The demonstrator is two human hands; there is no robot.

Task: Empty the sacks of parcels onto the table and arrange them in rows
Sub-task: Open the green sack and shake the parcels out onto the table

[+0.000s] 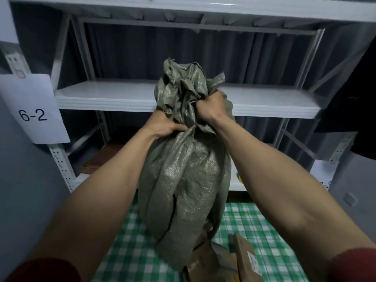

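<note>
Above table (126, 237) | sack (183, 180) hangs | left hand (164, 127), right hand (211, 106) clench its bunched end

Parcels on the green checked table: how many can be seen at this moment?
2 clearly: a brown parcel with a white label right of the sack, and another parcel at the sack's mouth. More may be hidden inside or under it.

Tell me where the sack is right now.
In the head view the sack hangs mid-frame, gripped at its bunched end by the left hand and right hand, over parcels on the checked table.
</note>
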